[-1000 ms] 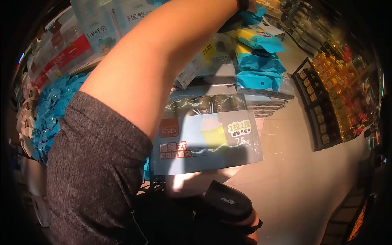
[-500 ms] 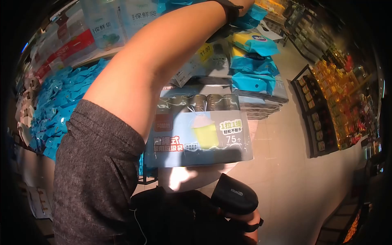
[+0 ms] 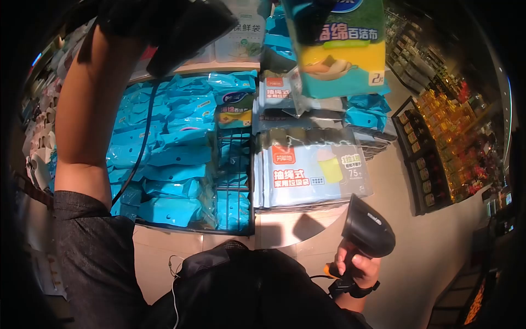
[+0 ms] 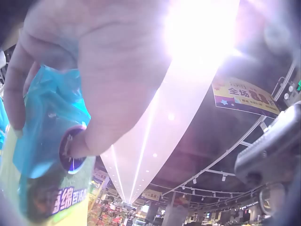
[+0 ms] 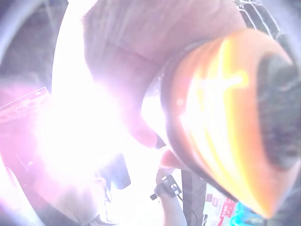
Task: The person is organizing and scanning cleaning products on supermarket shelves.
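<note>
In the left wrist view my left hand (image 4: 108, 61) pinches the blue top of a sponge-cloth pack (image 4: 33, 136), the thumb pressed on its front. That pack (image 3: 348, 60) hangs upright at the top of the head view, above stacked bags; the left hand cannot be made out there. My right hand (image 3: 359, 266), low on the right, grips the handle of a black handheld device (image 3: 373, 227), its wide head pointing up and forward. The right wrist view shows the right hand (image 5: 155, 42) round the handle, by its orange end (image 5: 211, 108). Glare hides part of that view.
Blue packs (image 3: 164, 153) fill a wire bin at left. Beside it lie stacked bin-bag packs (image 3: 312, 170), with more blue packs (image 3: 367, 112) behind. A black cable crosses the bin. A dark rack (image 3: 424, 164) of jars stands right, across the tiled floor (image 3: 438, 247).
My left arm has swung left from over the stacked goods, uncovering the bin. The sponge-cloth pack now hangs large in front of the camera. The right hand and device appear further right.
</note>
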Action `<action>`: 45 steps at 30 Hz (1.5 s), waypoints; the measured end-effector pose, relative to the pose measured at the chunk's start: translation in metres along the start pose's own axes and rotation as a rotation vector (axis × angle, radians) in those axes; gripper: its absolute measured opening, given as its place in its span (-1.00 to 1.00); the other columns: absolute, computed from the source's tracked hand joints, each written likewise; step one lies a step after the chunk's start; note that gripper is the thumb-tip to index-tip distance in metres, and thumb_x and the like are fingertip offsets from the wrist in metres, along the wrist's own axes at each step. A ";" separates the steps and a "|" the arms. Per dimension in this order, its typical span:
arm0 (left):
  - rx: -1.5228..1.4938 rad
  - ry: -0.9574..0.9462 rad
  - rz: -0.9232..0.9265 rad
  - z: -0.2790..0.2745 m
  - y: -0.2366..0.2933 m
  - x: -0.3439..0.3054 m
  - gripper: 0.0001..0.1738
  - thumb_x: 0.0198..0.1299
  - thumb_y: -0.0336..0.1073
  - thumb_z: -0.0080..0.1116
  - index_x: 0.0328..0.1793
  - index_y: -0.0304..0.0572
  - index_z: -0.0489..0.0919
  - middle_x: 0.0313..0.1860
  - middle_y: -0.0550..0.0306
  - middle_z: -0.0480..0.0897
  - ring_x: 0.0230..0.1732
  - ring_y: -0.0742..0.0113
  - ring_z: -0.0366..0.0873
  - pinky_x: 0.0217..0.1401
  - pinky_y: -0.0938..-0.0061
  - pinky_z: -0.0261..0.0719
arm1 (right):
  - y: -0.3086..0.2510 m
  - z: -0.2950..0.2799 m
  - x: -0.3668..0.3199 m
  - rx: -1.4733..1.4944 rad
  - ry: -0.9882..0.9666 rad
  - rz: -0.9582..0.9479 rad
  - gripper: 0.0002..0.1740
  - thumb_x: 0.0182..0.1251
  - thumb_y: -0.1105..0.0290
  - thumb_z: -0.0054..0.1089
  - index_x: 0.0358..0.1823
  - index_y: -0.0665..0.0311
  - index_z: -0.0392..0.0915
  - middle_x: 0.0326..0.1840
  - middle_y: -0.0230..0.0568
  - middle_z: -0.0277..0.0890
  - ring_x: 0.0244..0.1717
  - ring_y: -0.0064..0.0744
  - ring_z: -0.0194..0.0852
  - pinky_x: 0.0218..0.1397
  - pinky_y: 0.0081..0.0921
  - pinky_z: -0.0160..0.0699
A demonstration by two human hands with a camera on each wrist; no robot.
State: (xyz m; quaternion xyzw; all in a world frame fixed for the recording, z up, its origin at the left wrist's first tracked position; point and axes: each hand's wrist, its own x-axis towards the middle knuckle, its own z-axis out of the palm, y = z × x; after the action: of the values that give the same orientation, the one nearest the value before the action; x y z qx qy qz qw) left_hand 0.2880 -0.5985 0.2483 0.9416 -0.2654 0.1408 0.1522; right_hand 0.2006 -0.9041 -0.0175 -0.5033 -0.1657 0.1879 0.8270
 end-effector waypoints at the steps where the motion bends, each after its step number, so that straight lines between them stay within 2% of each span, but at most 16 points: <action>1: -0.015 -0.089 -0.064 -0.010 0.003 -0.028 -0.47 0.04 0.00 0.15 -0.02 -0.31 0.52 -0.27 0.03 0.59 -0.29 0.33 0.52 -0.26 0.51 0.52 | 0.002 0.009 -0.001 0.012 0.032 -0.016 -0.45 -0.02 0.39 0.12 -0.02 0.56 0.20 -0.55 0.07 0.30 -0.75 -0.33 0.25 -0.71 -0.55 0.30; 2: -0.017 -0.097 -0.077 -0.008 -0.012 -0.038 -0.47 0.04 0.00 0.15 -0.02 -0.31 0.52 -0.27 0.03 0.59 -0.29 0.33 0.52 -0.26 0.51 0.52 | 0.001 0.012 0.000 0.017 0.040 -0.047 -0.48 -0.01 0.39 0.11 -0.05 0.55 0.20 -0.53 0.06 0.29 -0.76 -0.34 0.24 -0.73 -0.56 0.31; 5: -0.120 -0.194 0.693 0.025 -0.085 -0.060 -0.48 0.02 -0.07 0.18 0.02 -0.27 0.48 -0.12 0.01 0.53 -0.10 0.29 0.46 -0.08 0.48 0.44 | 0.000 0.025 0.006 0.071 0.039 -0.094 -0.52 -0.02 0.41 0.08 -0.10 0.55 0.19 -0.46 0.02 0.23 -0.75 -0.38 0.21 -0.82 -0.62 0.28; 6: -0.144 -0.204 0.784 0.033 -0.092 -0.072 -0.49 -0.03 -0.18 0.19 0.06 -0.24 0.44 -0.04 -0.01 0.46 -0.01 0.15 0.40 0.05 0.37 0.36 | -0.001 0.034 0.010 0.076 0.090 -0.116 -0.56 -0.06 0.42 0.11 -0.16 0.55 0.26 -0.52 0.07 0.27 -0.77 -0.36 0.22 -0.79 -0.61 0.28; 7: 0.068 -0.133 0.307 0.038 -0.055 -0.108 -0.76 -0.19 -0.45 0.23 -0.29 -0.14 0.59 0.13 0.01 0.40 0.18 0.15 0.30 0.24 0.27 0.26 | -0.001 0.046 0.014 0.080 0.141 -0.138 -0.59 -0.10 0.43 0.14 -0.22 0.56 0.33 -0.59 0.12 0.31 -0.79 -0.35 0.23 -0.76 -0.59 0.28; 9: 0.162 -0.161 0.324 0.044 -0.084 -0.134 -0.70 -0.32 -0.55 0.16 -0.35 -0.11 0.57 0.29 0.02 0.20 0.33 0.07 0.05 0.39 0.19 -0.01 | -0.002 0.061 0.020 -0.002 0.149 -0.131 -0.50 -0.10 0.46 0.15 -0.10 0.58 0.29 -0.54 0.08 0.33 -0.77 -0.41 0.23 -0.75 -0.62 0.27; 11: 0.128 -0.124 0.356 0.048 -0.095 -0.147 -0.66 -0.43 -0.58 0.03 -0.39 -0.12 0.56 0.30 -0.05 0.18 0.30 0.03 0.11 0.36 0.19 0.08 | -0.008 0.074 0.028 -0.102 0.124 -0.077 -0.44 -0.10 0.48 0.14 0.00 0.58 0.25 -0.51 0.07 0.37 -0.75 -0.46 0.25 -0.72 -0.64 0.26; 13: -0.166 -0.167 0.311 0.045 -0.103 -0.157 -0.40 -0.56 -0.79 -0.13 -0.29 -0.05 0.54 0.28 0.03 0.20 0.30 -0.02 0.11 0.31 0.20 0.15 | -0.015 0.082 0.032 -0.176 0.054 0.037 -0.42 -0.09 0.54 0.14 0.06 0.51 0.23 -0.50 -0.02 0.39 -0.71 -0.51 0.27 -0.67 -0.66 0.29; 21: -0.428 -0.316 0.355 0.047 -0.126 -0.148 -0.72 -0.11 -0.50 0.21 -0.20 -0.09 0.56 0.29 -0.06 0.21 0.33 0.01 0.11 0.31 0.18 0.23 | -0.015 0.100 0.046 -0.405 0.102 0.246 -0.53 -0.04 0.68 0.16 -0.02 0.43 0.30 -0.45 -0.27 0.45 -0.57 -0.61 0.36 -0.58 -0.67 0.32; 23: -0.226 -0.248 0.435 0.048 -0.140 -0.138 -0.64 -0.14 -0.37 0.32 -0.13 -0.13 0.55 0.31 -0.12 0.20 0.26 0.07 0.25 0.26 0.19 0.29 | -0.006 0.095 0.041 -0.502 0.053 0.171 -0.51 -0.08 0.65 0.24 -0.03 0.43 0.33 -0.42 -0.28 0.47 -0.49 -0.60 0.41 -0.47 -0.63 0.37; 25: -0.205 -0.245 0.141 0.050 -0.157 -0.134 -0.50 -0.07 -0.39 0.25 0.09 -0.13 0.46 0.28 -0.07 0.25 0.26 0.17 0.26 0.30 0.17 0.26 | 0.000 0.092 0.033 -0.544 0.017 0.041 -0.50 -0.08 0.63 0.23 -0.02 0.46 0.33 -0.42 -0.25 0.48 -0.49 -0.55 0.43 -0.44 -0.59 0.40; 27: -0.214 0.020 0.254 0.059 -0.168 -0.127 -0.48 0.07 -0.36 0.12 0.22 -0.17 0.34 0.09 -0.02 0.43 0.18 0.25 0.35 0.17 0.30 0.44 | 0.002 0.097 0.026 -0.351 0.072 -0.001 -0.48 -0.07 0.61 0.18 0.00 0.53 0.29 -0.46 -0.15 0.45 -0.55 -0.46 0.42 -0.50 -0.55 0.42; 29: 0.110 0.105 0.203 0.064 -0.176 -0.116 -0.50 0.10 -0.36 0.09 0.22 -0.21 0.34 -0.03 -0.02 0.52 0.02 0.18 0.48 0.08 0.32 0.51 | 0.006 0.091 0.018 -0.294 0.106 -0.029 -0.47 -0.05 0.57 0.17 0.02 0.54 0.27 -0.49 -0.11 0.43 -0.60 -0.46 0.38 -0.54 -0.55 0.39; 33: 0.039 -0.047 0.075 0.077 -0.174 -0.088 -0.56 0.11 -0.29 0.10 0.14 -0.24 0.41 -0.07 -0.07 0.54 -0.15 0.09 0.55 -0.03 0.32 0.54 | 0.012 0.083 0.005 -0.310 0.132 -0.015 -0.47 -0.04 0.56 0.13 0.04 0.55 0.25 -0.49 -0.08 0.41 -0.64 -0.46 0.34 -0.59 -0.57 0.34; 36: 0.426 0.025 0.022 0.101 -0.177 -0.076 -0.60 0.08 -0.17 0.15 -0.02 -0.27 0.51 -0.26 -0.18 0.58 -0.29 0.00 0.55 -0.21 0.32 0.54 | 0.019 0.087 0.002 -0.314 0.242 -0.053 -0.35 -0.07 0.40 0.14 0.06 0.61 0.19 -0.42 0.00 0.32 -0.80 -0.49 0.18 -0.79 -0.64 0.15; 45: 0.548 -0.078 -0.042 0.105 -0.162 -0.075 -0.74 -0.09 -0.32 0.25 -0.27 -0.33 0.60 -0.41 -0.17 0.58 -0.28 -0.05 0.55 -0.21 0.25 0.53 | 0.028 0.083 0.008 -0.208 0.290 -0.089 -0.53 -0.06 0.44 0.12 -0.11 0.57 0.25 -0.47 0.00 0.28 -0.79 -0.44 0.19 -0.78 -0.61 0.21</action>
State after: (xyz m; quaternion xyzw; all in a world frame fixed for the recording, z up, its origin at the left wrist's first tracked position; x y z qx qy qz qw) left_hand 0.3334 -0.4701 0.0922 0.9576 -0.2035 0.1679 -0.1153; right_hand 0.1654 -0.8248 -0.0050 -0.6002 -0.0855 0.0586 0.7931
